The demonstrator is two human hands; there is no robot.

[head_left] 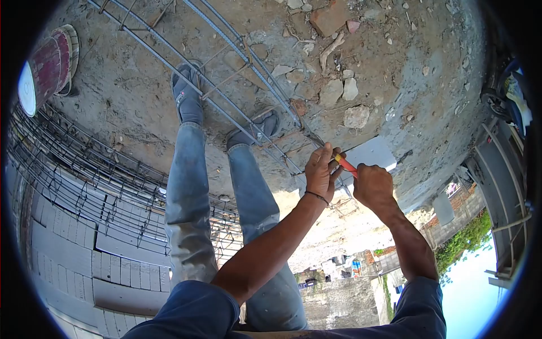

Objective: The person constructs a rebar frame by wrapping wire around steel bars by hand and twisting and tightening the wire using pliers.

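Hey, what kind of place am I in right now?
Most likely an outdoor building site: a steel rebar frame runs by your feet, rubble lies on the dirt, and there's a bucket at left.

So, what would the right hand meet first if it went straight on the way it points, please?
Probably the left hand, whose fingers lie just ahead along the red-handled tool the right hand grips, though depth is unclear.

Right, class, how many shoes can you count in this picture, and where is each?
2. The left shoe is on the ground farther from the hands; the right shoe is nearer them. Steel bars partly cover both.
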